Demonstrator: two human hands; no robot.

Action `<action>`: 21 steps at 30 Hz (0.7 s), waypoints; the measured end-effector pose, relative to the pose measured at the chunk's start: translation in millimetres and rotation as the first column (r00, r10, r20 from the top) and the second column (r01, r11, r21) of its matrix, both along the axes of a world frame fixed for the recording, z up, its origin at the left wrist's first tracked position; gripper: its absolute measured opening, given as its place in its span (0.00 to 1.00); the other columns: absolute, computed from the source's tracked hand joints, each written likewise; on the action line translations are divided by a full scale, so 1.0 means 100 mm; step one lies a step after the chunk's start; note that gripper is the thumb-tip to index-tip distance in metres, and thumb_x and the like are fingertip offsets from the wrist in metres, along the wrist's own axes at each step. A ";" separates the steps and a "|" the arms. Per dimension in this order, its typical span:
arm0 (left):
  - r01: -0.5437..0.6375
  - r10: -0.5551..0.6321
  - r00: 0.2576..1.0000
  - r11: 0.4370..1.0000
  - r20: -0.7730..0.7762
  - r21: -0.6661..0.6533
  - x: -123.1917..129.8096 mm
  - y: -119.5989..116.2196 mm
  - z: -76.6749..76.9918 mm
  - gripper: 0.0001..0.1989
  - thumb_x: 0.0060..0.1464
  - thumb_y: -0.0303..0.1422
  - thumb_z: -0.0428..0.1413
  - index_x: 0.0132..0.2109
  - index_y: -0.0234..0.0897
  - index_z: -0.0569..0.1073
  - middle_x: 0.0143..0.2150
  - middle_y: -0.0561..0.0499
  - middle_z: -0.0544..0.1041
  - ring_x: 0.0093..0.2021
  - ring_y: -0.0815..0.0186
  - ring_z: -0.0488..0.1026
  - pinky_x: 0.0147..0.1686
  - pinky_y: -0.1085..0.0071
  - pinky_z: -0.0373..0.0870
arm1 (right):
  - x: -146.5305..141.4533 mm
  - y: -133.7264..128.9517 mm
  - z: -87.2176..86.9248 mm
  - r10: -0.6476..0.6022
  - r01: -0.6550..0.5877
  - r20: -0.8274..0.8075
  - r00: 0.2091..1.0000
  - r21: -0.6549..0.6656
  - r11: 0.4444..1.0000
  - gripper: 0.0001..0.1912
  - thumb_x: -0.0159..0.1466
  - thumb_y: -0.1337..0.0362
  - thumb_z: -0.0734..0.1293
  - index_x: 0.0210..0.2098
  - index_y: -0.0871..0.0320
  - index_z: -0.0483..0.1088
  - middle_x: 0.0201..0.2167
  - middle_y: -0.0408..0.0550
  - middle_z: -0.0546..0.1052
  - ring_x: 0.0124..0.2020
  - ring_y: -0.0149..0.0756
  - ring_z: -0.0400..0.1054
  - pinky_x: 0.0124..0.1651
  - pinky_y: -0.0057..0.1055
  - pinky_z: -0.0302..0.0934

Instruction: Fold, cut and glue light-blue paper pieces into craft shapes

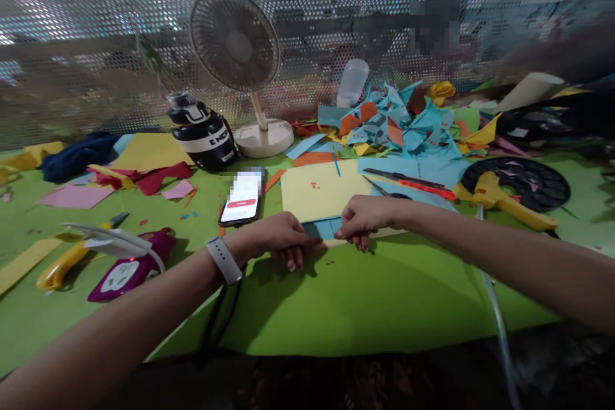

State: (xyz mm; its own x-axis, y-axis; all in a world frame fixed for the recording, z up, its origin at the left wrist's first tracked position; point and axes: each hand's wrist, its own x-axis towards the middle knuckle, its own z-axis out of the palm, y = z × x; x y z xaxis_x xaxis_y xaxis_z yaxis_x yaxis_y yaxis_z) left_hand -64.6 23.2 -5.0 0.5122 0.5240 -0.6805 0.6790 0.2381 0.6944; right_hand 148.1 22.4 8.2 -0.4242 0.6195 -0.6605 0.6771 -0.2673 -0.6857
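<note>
A small piece of blue paper [327, 229] with dark crease-like lines lies between my hands near the table's front edge. My left hand [284, 240], below a pale watch strap, pinches the paper's left end. The right end is pinched by the thumb and fingertips of my right hand [364, 221]. Just behind them is a pale yellow sheet [312, 195] bearing small orange bits and a thin blue strip. A slim black tool with a red-orange end [408, 184] rests beyond my right hand. Beside it, a pointed dark blade [376, 186] is partly hidden by my right wrist.
Left of the sheet lies a lit phone [243, 195]. A fan [264, 138] and black bottle [204, 138] stand behind. Blue paper shapes [398, 118] heap up at the back. A yellow glue gun [514, 202] and black round tray [542, 179] sit right; a purple pouch [129, 269] sits left.
</note>
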 end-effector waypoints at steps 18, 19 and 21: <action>-0.266 0.194 0.963 0.797 0.187 0.542 -0.03 -0.02 0.28 0.16 0.52 0.45 0.55 0.28 0.35 0.70 0.25 0.49 0.78 0.24 0.67 0.74 0.24 0.73 0.65 | 0.16 -0.19 0.01 0.044 -0.220 0.291 0.956 0.608 0.763 0.15 0.55 0.55 0.70 0.38 0.58 0.71 0.27 0.44 0.75 0.26 0.32 0.66 0.26 0.26 0.49; -0.232 0.164 0.972 0.754 0.165 0.614 -0.01 -0.01 0.25 0.15 0.52 0.44 0.55 0.29 0.35 0.71 0.27 0.48 0.78 0.26 0.66 0.74 0.26 0.72 0.66 | 0.16 -0.20 -0.02 0.036 -0.202 0.273 0.961 0.608 0.768 0.15 0.55 0.56 0.69 0.38 0.58 0.70 0.27 0.44 0.75 0.26 0.32 0.66 0.26 0.26 0.49; -0.119 0.094 0.993 0.685 0.075 0.718 0.02 -0.01 0.19 0.15 0.51 0.44 0.55 0.32 0.35 0.73 0.30 0.47 0.78 0.29 0.64 0.74 0.28 0.70 0.67 | 0.17 -0.20 -0.06 0.026 -0.166 0.235 0.972 0.600 0.783 0.15 0.56 0.57 0.69 0.39 0.58 0.69 0.27 0.44 0.74 0.26 0.32 0.65 0.25 0.26 0.48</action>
